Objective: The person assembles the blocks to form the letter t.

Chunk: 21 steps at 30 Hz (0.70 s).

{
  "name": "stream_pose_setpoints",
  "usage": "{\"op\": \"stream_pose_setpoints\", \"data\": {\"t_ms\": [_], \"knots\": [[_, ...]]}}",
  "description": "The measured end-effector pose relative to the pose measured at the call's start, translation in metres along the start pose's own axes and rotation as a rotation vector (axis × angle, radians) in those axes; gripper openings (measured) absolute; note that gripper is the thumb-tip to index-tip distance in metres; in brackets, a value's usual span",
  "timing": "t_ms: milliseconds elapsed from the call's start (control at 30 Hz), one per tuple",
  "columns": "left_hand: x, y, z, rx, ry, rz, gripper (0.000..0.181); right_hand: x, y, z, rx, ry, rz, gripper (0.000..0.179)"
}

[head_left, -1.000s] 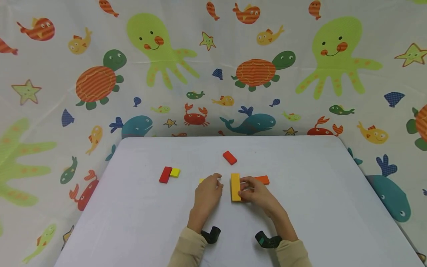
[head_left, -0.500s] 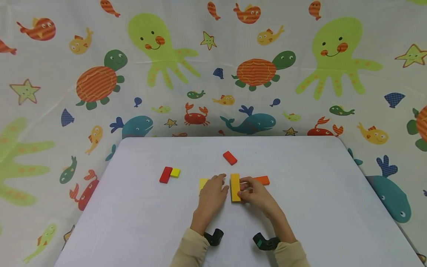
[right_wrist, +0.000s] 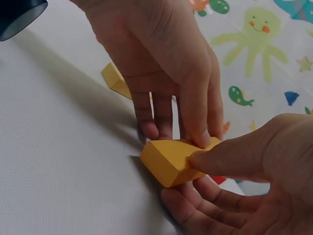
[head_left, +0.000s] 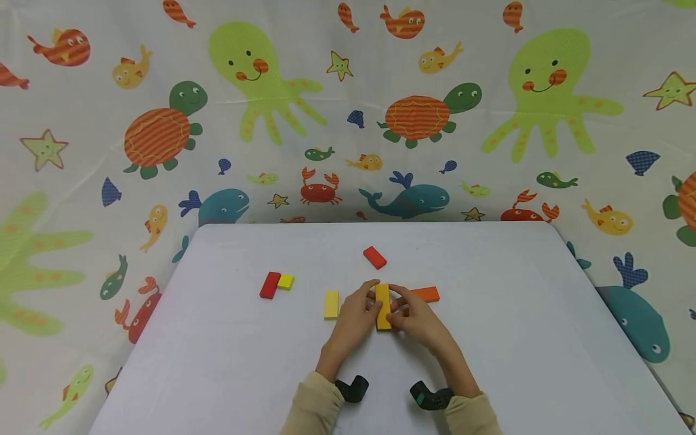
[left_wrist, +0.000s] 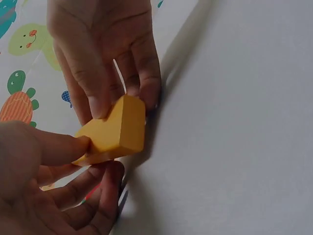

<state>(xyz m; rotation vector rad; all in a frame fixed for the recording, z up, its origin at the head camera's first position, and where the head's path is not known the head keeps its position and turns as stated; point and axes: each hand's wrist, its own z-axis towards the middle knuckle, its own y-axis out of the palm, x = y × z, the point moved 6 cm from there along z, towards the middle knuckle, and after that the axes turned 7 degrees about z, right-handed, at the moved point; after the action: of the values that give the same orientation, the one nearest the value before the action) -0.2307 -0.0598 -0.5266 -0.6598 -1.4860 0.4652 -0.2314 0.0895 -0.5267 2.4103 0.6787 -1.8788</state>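
Both hands are at one long yellow block in the middle of the table. On its left side, my left hand holds it, the thumb against the face and the other fingers curled around the far end. From the right, my right hand grips the same block between thumb and fingers. In the left wrist view the yellow block tilts between the two thumbs. The right wrist view has its end face toward the camera, with fingers underneath. A pale yellow block lies just left of my left hand.
An orange block lies behind my right hand. Farther back is a red block. To the left, a dark red block touches a small yellow block. The white table ends at a patterned cloth.
My left hand has moved right, from beside the pale yellow block to the long yellow block, and now holds it too. The pale block has come into view. My right hand has stayed on the long block.
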Motion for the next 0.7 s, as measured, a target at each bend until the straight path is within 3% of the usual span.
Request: {"op": "stream_pose_setpoints", "data": {"t_ms": [267, 533, 700], "knots": [[-0.0035, 0.0007, 0.0031, 0.015, 0.021, -0.054, 0.043, -0.0007, 0.0000, 0.0023, -0.066, -0.042, -0.076, 0.087], [-0.0029, -0.0005, 0.0032, 0.034, 0.020, -0.032, 0.043, -0.0039, 0.0042, 0.0029, -0.130, -0.111, -0.155, 0.102], [-0.0014, -0.0013, 0.0021, 0.041, 0.030, 0.007, 0.042, -0.0031, 0.0059, 0.0037, -0.119, -0.130, -0.218, 0.103]]}}
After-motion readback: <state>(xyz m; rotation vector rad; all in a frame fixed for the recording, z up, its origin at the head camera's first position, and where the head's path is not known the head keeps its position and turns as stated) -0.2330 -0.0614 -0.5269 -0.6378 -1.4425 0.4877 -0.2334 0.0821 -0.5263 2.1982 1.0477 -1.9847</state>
